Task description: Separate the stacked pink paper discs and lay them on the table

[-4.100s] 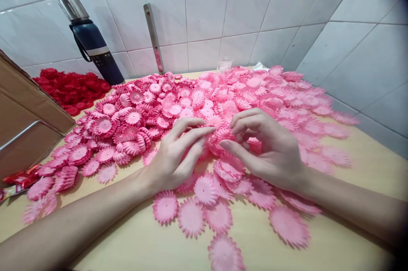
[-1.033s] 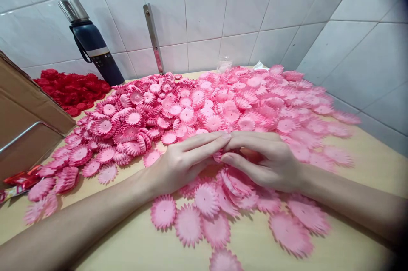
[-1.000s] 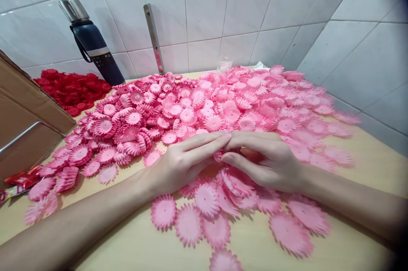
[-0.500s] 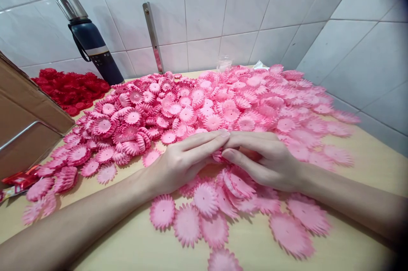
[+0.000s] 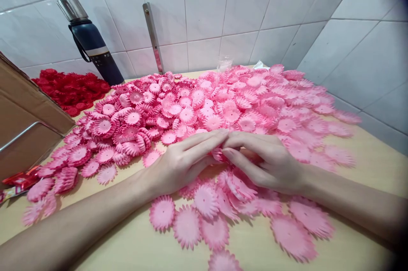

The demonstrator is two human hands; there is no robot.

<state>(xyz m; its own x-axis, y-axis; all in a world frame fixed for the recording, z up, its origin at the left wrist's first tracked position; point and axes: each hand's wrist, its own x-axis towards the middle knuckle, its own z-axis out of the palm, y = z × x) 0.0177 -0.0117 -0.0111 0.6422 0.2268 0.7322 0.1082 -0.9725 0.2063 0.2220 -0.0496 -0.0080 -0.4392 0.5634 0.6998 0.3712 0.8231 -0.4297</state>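
My left hand and my right hand meet at their fingertips over a table covered with pink scalloped paper flowers. Between the fingertips shows a small pink flower piece, pinched by both hands; its rest is hidden behind the fingers. Several flat pink discs with a dot at the centre lie just below the hands. Behind them spreads a large heap of pink flowers, darker at the left and paler at the right.
A dark blue bottle leans in view at the back left, by a red flower pile. A cardboard box and a red wrapper are at the left. A clear cup stands near the tiled wall.
The fingers of my right hand have shifted slightly, and more of the pink piece shows between the fingertips. My left hand has barely moved.
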